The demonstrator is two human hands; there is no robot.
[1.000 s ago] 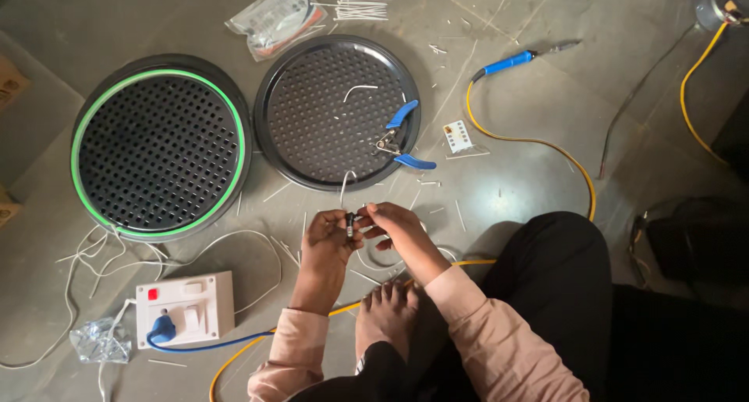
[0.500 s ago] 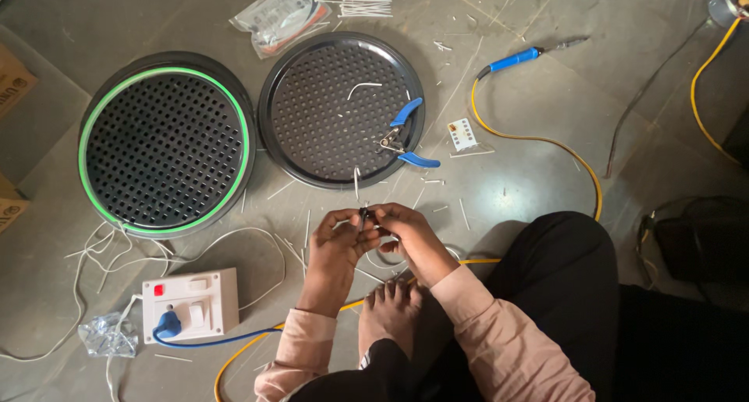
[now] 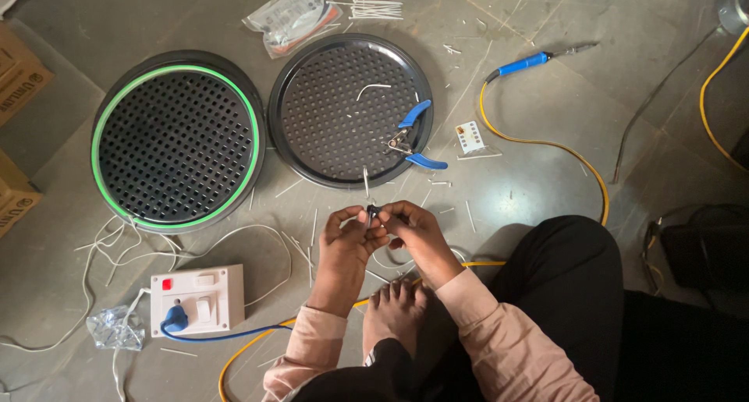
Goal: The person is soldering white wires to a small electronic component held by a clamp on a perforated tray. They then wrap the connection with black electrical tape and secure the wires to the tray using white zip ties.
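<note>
My left hand [image 3: 345,242] and my right hand [image 3: 416,232] meet over the floor and pinch a small dark part [image 3: 371,211] between their fingertips. A thin white wire [image 3: 365,182] sticks up from the part toward the black perforated round grille [image 3: 328,113] just beyond. Blue-handled pliers [image 3: 409,135] lie on that grille's right side. A second round grille with a green ring [image 3: 178,141] lies to its left. My bare foot [image 3: 394,312] rests below the hands.
A white switch box with a blue plug [image 3: 195,299] sits at lower left among loose white wires [image 3: 125,250]. A blue-handled soldering iron [image 3: 534,60] with a yellow cord [image 3: 546,145] lies at upper right. Plastic bags [image 3: 292,16], cut wire bits [image 3: 378,6], cardboard boxes [image 3: 19,74] at the edges.
Both hands stay together on the small part, working it slightly with the fingers. The view has shifted a little to the right; nothing on the floor has moved.
</note>
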